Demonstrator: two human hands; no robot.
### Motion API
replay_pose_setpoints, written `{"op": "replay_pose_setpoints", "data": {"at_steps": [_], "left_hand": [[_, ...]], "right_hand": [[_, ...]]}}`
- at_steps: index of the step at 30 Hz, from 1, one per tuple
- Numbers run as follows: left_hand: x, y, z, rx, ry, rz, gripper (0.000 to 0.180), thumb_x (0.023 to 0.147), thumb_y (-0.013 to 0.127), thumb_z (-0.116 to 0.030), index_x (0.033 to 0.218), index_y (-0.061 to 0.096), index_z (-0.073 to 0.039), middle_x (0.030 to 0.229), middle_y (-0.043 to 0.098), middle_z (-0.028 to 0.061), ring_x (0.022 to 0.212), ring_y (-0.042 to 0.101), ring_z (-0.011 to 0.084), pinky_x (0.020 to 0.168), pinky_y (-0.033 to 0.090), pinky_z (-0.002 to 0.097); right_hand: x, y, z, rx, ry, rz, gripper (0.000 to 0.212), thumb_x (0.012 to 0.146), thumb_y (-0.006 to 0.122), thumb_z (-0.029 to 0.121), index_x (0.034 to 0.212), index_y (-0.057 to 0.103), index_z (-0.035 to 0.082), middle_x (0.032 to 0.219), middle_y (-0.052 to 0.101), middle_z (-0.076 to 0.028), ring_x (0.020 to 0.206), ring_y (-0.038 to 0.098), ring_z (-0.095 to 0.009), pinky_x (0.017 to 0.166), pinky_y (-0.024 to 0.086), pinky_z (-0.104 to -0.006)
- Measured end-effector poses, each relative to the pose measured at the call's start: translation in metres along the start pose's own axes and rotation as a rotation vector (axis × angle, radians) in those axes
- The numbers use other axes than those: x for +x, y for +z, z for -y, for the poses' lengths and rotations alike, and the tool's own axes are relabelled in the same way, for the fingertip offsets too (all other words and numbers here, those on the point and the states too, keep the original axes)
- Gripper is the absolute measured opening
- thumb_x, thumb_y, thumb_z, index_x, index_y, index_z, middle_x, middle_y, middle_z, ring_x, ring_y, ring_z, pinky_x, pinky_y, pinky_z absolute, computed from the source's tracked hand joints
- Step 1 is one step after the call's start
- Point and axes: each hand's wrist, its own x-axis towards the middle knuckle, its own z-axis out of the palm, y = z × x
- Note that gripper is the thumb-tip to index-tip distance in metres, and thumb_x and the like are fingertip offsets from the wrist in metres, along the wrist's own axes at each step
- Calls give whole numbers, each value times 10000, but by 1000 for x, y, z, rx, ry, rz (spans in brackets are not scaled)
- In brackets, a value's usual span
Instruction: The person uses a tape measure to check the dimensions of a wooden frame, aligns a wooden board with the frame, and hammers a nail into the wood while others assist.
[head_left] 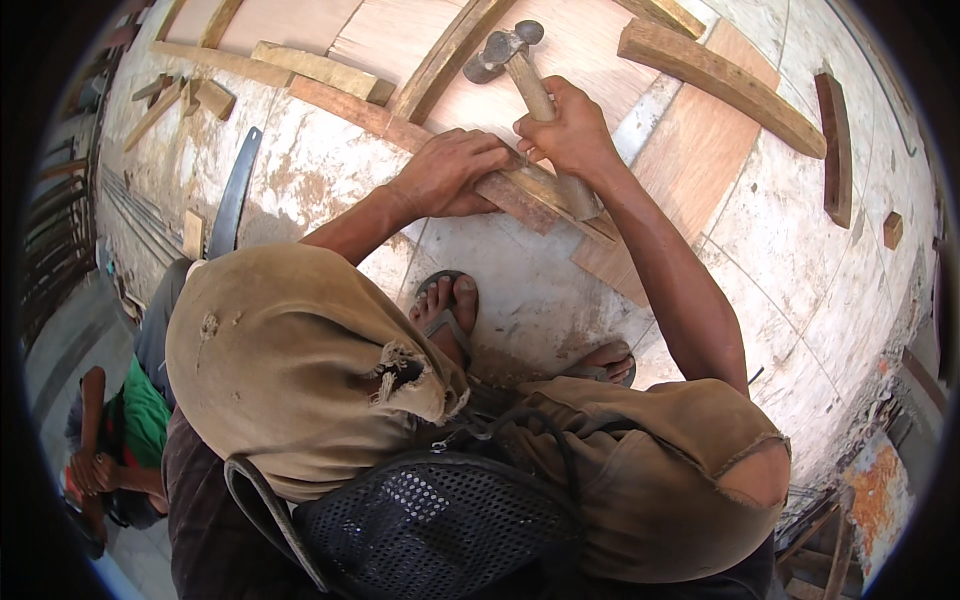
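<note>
Black mesh strapping (435,520) sits closest to the lens at six o'clock, hanging over the person's torn tan trousers (300,370), whose knees fill the lower half of the view. Two sandalled feet (448,305) rest on the stained white floor (800,300) just beyond the knees. Toward twelve o'clock, the right hand (572,130) is wrapped tight around the pale wooden handle of a steel ball-peen hammer (510,55), whose grey head points up toward the top edge. The left hand (450,172), fingers curled together, presses down on a long reddish-brown wooden strip (400,125) that runs diagonally from eleven o'clock down toward the centre, where it meets the right hand. Both hands lie just beside each other over this strip. Under them lies a pale plywood sheet (700,150), with a thick curved wooden piece (720,85) across it at one o'clock. A short dark wooden bar (835,150) lies at two o'clock, a small wooden block (892,230) near it. A dark curved saw blade (235,190) lies at ten o'clock, with loose wooden offcuts (185,95) beyond. Another person in green clothing (140,420) crouches at eight o'clock.
</note>
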Motion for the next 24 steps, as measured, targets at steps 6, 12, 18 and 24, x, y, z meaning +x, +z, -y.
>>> {"op": "replay_pose_setpoints", "data": {"at_steps": [6,12,18,24], "left_hand": [[-1,-5,-4,7,-9,-18,483,757,874,-324,1123,613,-147,1119,654,64,1108,662,306,950,528,447],[1,-3,-4,4,-16,6,500,763,881,-332,1147,623,-143,1139,662,57,1110,664,307,957,528,448],[0,-1,-3,-10,-17,11,596,754,899,-342,1264,637,-182,1162,664,50,1096,665,309,956,535,447],[0,-6,-7,32,-47,82,754,751,907,-354,1449,627,-301,1197,661,25,1101,665,280,968,546,431]], "right_hand": [[-9,-4,5,-356,-95,-80,460,888,742,125,1287,597,-51,965,755,-257,794,788,-309,737,618,-417],[-21,-5,5,-518,-259,-140,290,875,661,33,1109,509,-47,865,691,-367,869,694,-556,772,553,-598],[-25,-4,4,-494,-232,-92,306,894,639,22,1152,480,-23,853,690,-353,863,692,-545,770,539,-611],[-25,-10,5,-382,-186,-68,309,903,652,60,1168,513,-18,907,703,-344,887,704,-525,777,558,-560]]}}
